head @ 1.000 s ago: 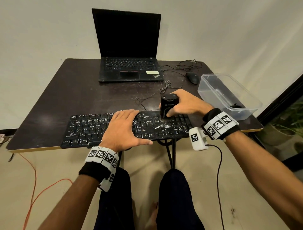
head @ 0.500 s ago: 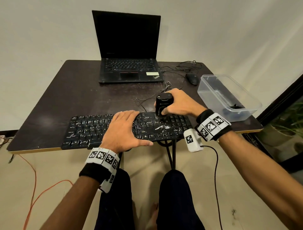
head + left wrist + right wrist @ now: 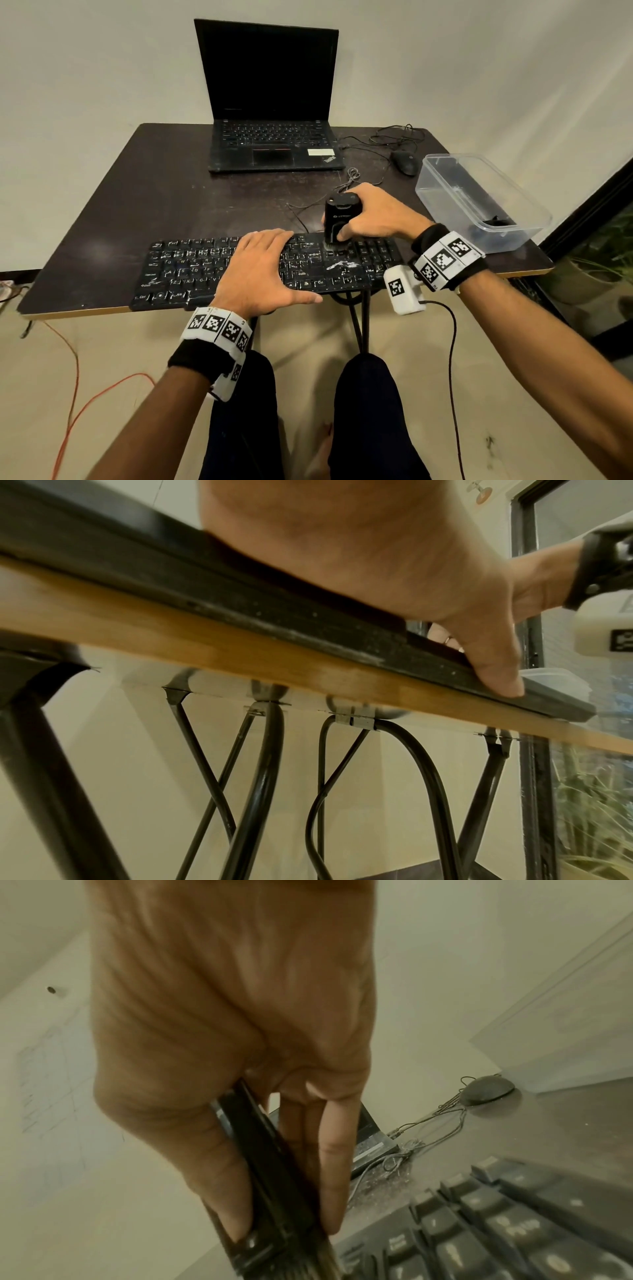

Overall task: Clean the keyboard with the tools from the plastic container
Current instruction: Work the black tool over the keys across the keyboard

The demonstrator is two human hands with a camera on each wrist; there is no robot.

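A black keyboard with white smears lies along the table's near edge. My left hand rests flat on its middle, fingers straight, thumb on the front rim. My right hand grips a black cleaning brush upright, its bristles touching the keys at the upper right of the keyboard. In the right wrist view the thumb and fingers pinch the brush body just above the bristles, over the keyboard. The clear plastic container stands at the right, with a small dark item inside.
A shut-off laptop stands open at the back of the dark table. A black mouse and tangled cables lie between laptop and container. An orange cord runs on the floor at left. My knees are under the table.
My right hand has carried the brush leftward and slightly back along the keyboard's top rows. The left hand has stayed flat on the keys.
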